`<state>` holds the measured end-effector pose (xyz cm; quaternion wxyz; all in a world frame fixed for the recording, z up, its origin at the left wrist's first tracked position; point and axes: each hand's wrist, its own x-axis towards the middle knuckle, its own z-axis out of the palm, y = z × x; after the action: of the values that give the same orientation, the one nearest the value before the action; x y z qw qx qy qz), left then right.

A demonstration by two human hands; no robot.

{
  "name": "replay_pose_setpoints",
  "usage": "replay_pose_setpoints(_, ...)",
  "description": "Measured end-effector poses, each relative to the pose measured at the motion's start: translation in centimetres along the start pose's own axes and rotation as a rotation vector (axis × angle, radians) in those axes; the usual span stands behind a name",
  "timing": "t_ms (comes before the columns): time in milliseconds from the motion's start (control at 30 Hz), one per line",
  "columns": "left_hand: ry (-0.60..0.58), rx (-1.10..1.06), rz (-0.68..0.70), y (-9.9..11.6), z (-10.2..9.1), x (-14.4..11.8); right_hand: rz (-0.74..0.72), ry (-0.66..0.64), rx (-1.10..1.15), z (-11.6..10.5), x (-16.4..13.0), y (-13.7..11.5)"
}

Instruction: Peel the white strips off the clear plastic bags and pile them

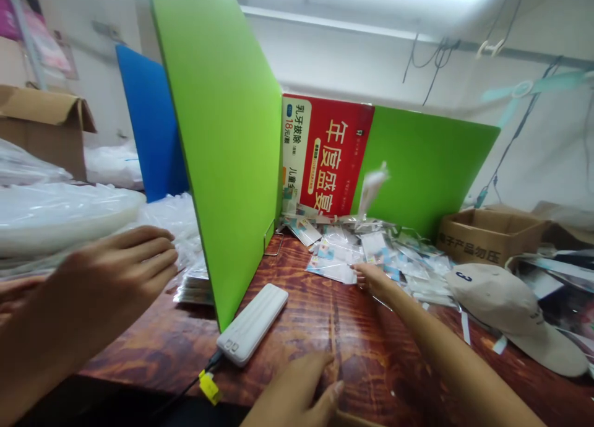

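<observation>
At the bottom centre is my left hand (297, 390), thumb and fingers apart, with nothing seen between them. My right hand (369, 280) reaches forward to the near edge of a spread heap of clear plastic packets (334, 250) holding printed cards. Its fingers look loosely spread beside the nearest packet; I cannot make out any grip. Above the heap a blurred pale packet (372, 185) hangs in mid-air, touched by no hand. Left of my hands a white power bank (253, 325) lies on the dark wood table (325, 315), with a cable plugged into its near end.
Upright green boards (223, 136) and a red printed board (336, 155) wall in the heap. Another person's hand (125, 266) is left of the divider, by plastic bags (69, 216). A beige cap (505, 309) and a cardboard box (487, 235) stand right.
</observation>
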<state>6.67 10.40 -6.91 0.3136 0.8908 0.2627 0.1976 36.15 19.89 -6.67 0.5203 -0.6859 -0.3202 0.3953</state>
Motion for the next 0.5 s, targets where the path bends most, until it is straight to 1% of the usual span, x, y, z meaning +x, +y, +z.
replay_pose_setpoints(100, 0.067, 0.034, 0.025, -1.1, 0.7, 0.1, -0.009, -0.009, 0.005, 1.5, -1.2, -0.5)
replay_pose_setpoints(167, 0.147, 0.09, 0.002, -1.8, 0.7, 0.2, -0.045, -0.03, 0.022, 1.9, -2.4, -1.0)
replay_pose_setpoints(267, 0.292, 0.196, -0.061, -2.4, 0.3, 0.5, -0.108, -0.103, 0.059, 2.0, -4.8, -1.8)
replay_pose_setpoints(333, 0.391, 0.24, -0.066, -2.7, 0.0, 0.7, -0.143, -0.152, 0.089, 2.2, -7.2, -2.2)
replay_pose_setpoints(400, 0.46, 0.263, -0.053, -3.0, 0.0, 0.9, -0.168, -0.196, 0.125, 2.6, -10.2, -2.5)
replay_pose_setpoints(433, 0.471, 0.265, -0.046, -3.1, 0.1, 0.9, -0.176, -0.221, 0.144, 2.8, -11.9, -2.7)
replay_pose_setpoints(500, 0.453, 0.241, -0.03, -3.3, 0.2, 1.0, -0.197, -0.287, 0.181, 3.3, -15.8, -3.1)
